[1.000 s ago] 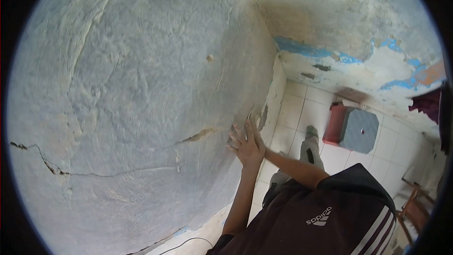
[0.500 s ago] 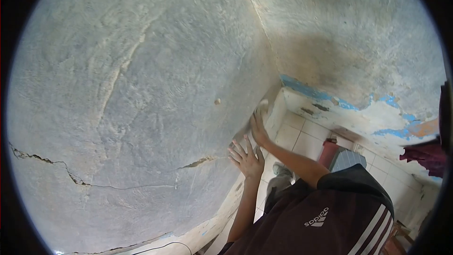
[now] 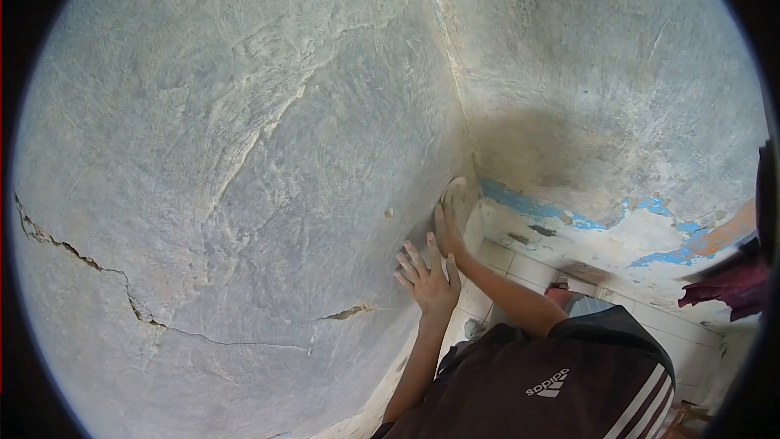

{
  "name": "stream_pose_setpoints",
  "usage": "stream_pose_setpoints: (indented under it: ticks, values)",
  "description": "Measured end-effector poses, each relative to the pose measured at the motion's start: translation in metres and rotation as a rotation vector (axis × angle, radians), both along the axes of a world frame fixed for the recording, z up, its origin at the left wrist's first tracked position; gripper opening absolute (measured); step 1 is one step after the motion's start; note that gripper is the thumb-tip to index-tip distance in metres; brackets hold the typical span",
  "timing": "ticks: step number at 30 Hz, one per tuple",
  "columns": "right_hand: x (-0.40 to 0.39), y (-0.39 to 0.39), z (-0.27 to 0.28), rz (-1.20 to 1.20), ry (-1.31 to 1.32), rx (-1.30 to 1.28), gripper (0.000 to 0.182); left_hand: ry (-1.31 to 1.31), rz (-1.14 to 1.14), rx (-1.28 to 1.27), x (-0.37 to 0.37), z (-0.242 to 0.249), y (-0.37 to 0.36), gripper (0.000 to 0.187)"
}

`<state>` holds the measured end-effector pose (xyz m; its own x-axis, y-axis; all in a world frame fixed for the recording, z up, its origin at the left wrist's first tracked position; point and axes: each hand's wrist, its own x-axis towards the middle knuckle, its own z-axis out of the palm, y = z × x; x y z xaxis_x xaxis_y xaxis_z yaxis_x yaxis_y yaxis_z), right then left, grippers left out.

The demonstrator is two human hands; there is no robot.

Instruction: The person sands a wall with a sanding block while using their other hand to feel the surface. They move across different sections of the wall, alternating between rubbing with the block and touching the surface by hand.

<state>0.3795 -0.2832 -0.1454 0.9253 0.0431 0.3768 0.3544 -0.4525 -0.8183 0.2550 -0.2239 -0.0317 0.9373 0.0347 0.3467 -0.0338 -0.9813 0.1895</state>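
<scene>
Rough grey plastered wall (image 3: 268, 154) lies left of the wall corner (image 3: 457, 85). Left hand (image 3: 431, 286): open, fingers spread, against this wall below the corner, no object visible in it. Right hand (image 3: 446, 232): nearly flat, fingers extended, nearer the corner, beside a pale, rounded patch or piece (image 3: 459, 188); grip cannot be determined.
</scene>
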Motion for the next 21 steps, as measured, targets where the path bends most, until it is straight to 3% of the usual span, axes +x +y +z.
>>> stream_pose_setpoints:
  ticks: [9,13,16,19,20,21]
  values:
    - [-0.010,-0.001,0.031,-0.034,-0.226,-0.064,0.060,-0.057,0.009,-0.002,0.026,0.027,-0.019,0.063]
    - [0.041,-0.055,0.151,-0.023,-0.256,0.182,0.061,-0.198,0.089,-0.061,0.038,0.030,-0.041,0.060]
    - [0.056,-0.087,0.182,0.053,-0.436,-0.139,0.058,-0.209,0.162,-0.113,0.047,0.035,-0.056,0.060]
    - [0.065,-0.094,0.138,0.144,-0.376,-0.279,0.059,-0.188,0.190,-0.195,0.057,0.045,-0.071,0.061]
    - [0.063,-0.095,0.125,0.169,-0.406,-0.546,0.061,-0.206,0.203,-0.208,0.060,0.048,-0.076,0.061]
    - [0.058,-0.096,0.120,0.197,-0.433,-0.548,0.061,-0.229,0.217,-0.220,0.065,0.050,-0.080,0.060]
